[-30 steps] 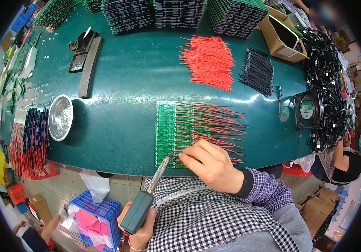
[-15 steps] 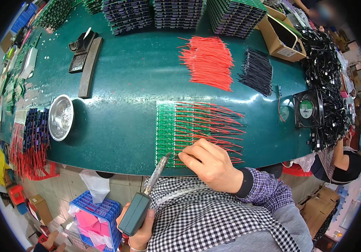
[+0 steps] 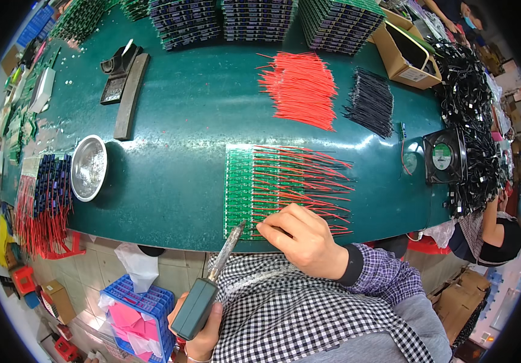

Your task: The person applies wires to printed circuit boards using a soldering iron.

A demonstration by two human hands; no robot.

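Note:
In my left hand [image 3: 207, 334] is a soldering iron [image 3: 195, 307] with a boxy dark green handle. Its metal tip rests at the lower rows of a green circuit board panel [image 3: 238, 181]. My right hand [image 3: 309, 241] is closed in a pinch beside that tip, over the panel's lower edge. A thin wire seems to be between its fingertips, mostly hidden by the fingers. Many red wires [image 3: 315, 175], with some dark ones among them, run rightward from the panel in rows. Beyond the panel lie a pile of loose red wires [image 3: 300, 91] and a smaller pile of black wires [image 3: 370, 103].
A metal bowl [image 3: 89, 168] and wired boards [image 3: 51, 187] sit at left, a soldering iron stand [image 3: 115, 75] behind. Stacked boards [image 3: 259, 21] line the back. To the right are a fan [image 3: 444, 156], black cables [image 3: 472, 121] and a cardboard box [image 3: 402, 54].
Both my hands, the iron and the panel hold nearly the same place. At the far right back, another person has shifted; the hands of someone at the lower left have left the view.

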